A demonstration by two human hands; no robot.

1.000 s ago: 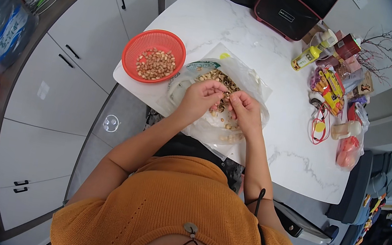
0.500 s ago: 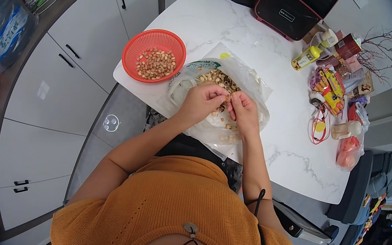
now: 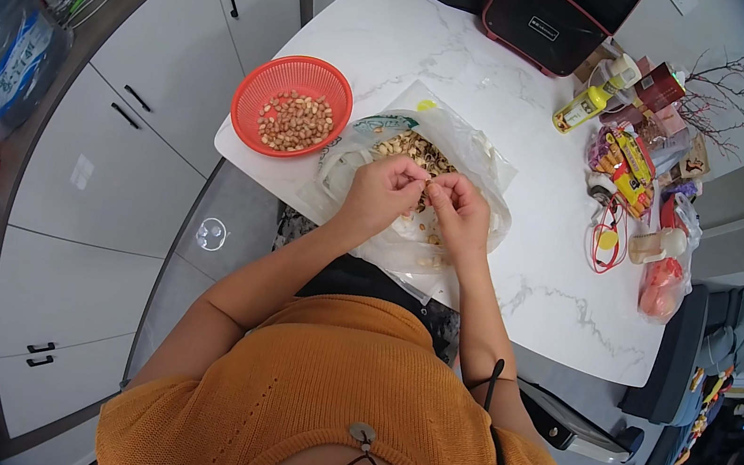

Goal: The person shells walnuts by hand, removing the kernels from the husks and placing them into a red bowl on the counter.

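Observation:
Over an open white plastic bag (image 3: 490, 187), my left hand (image 3: 379, 197) and my right hand (image 3: 460, 216) meet fingertip to fingertip. Both are closed in a pinch on one small brownish nut (image 3: 427, 183), mostly hidden by the fingers. Beneath the hands, the bag holds a heap of nut shells (image 3: 417, 149), pale and dark brown, with loose bits lower down. A round red plastic basket (image 3: 249, 90) stands to the left of the bag. Reddish-brown and paler nuts (image 3: 297, 122) lie in its bottom.
The white marbled table (image 3: 564, 288) bears a black and red appliance (image 3: 545, 19) at the back. Along its right side stand a yellow bottle (image 3: 583, 108), snack packets (image 3: 630, 169), a red cable (image 3: 607, 251) and a bag of round fruit (image 3: 662, 291). White cabinets (image 3: 107, 157) line the left.
My right hand has shifted slightly, its fingers closing in against my left fingertips. The basket and the bag have stayed in place.

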